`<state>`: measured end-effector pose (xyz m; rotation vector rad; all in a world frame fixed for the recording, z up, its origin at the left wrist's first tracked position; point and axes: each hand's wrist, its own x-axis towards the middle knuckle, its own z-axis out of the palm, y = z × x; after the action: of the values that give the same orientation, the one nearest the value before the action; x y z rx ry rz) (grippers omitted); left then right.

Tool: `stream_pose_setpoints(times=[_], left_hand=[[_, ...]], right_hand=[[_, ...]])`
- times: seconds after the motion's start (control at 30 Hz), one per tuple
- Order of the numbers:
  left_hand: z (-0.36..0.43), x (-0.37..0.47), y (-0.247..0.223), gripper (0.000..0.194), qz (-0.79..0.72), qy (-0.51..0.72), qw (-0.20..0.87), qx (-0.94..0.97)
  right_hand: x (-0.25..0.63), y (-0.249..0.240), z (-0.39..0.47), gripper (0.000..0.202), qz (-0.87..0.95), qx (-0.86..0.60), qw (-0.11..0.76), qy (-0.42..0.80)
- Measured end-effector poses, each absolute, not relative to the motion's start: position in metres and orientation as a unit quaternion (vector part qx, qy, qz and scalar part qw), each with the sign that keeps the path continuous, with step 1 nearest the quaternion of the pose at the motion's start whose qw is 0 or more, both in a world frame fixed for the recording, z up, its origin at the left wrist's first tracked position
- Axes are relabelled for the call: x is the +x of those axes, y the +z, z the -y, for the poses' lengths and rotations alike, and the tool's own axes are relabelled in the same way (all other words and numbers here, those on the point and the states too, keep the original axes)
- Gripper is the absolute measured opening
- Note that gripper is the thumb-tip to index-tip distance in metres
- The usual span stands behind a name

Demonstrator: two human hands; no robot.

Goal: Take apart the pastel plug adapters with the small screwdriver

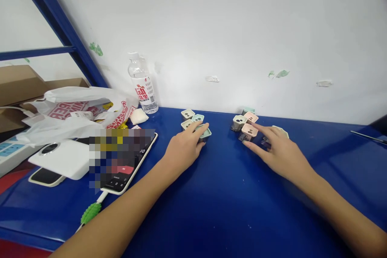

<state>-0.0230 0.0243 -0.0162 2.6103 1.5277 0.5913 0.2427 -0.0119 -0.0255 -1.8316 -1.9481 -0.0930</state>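
Observation:
Small box-shaped pieces with pale lids, each lid with two dark holes, stand in two groups on the blue table [211,193]. My left hand [184,147] rests over the left group, its fingers around a mint piece [207,132]; a cream piece [188,113] and a light blue piece [198,118] stand behind. At the right group, my right hand [276,149] has thumb and forefinger at the side of a pink piece [249,130]. Beside that are a white piece [240,121], another pink one [251,117] and a green one [249,110]. My right hand partly covers a pale piece [280,132].
On the left lie a phone [130,169] with a cable, a white device [66,159], a plastic bag [81,109] and a power strip [13,151]. A water bottle [143,88] stands by the wall. A thin tool [367,136] lies far right.

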Motion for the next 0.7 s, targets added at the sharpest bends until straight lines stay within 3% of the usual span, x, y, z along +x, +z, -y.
stream_pose_setpoints(times=[0.1,0.2,0.3,0.4,0.5,0.7], left_hand=[[-0.025,-0.023,-0.014,0.056,-0.537,0.183,-0.023,0.823],[-0.017,-0.02,-0.007,0.047,-0.505,0.24,-0.018,0.829],[-0.002,-0.013,-0.003,0.038,-0.404,0.29,0.09,0.863],[0.011,-0.004,-0.008,0.049,-0.334,0.281,0.246,0.866],[0.015,0.001,-0.014,0.048,-0.312,0.263,0.32,0.855],[0.006,-0.006,-0.009,0.043,-0.362,0.238,0.383,0.816]], right_hand=[[0.237,-0.028,0.009,0.047,0.711,-0.664,0.232,-0.012],[0.232,-0.027,0.014,0.039,0.722,-0.641,0.258,0.023],[0.223,-0.024,0.026,0.042,0.738,-0.609,0.27,0.109],[0.208,-0.026,0.039,0.058,0.747,-0.567,0.28,0.208],[0.193,-0.028,0.047,0.071,0.753,-0.541,0.243,0.286],[0.191,-0.018,0.05,0.042,0.747,-0.533,0.233,0.32]])
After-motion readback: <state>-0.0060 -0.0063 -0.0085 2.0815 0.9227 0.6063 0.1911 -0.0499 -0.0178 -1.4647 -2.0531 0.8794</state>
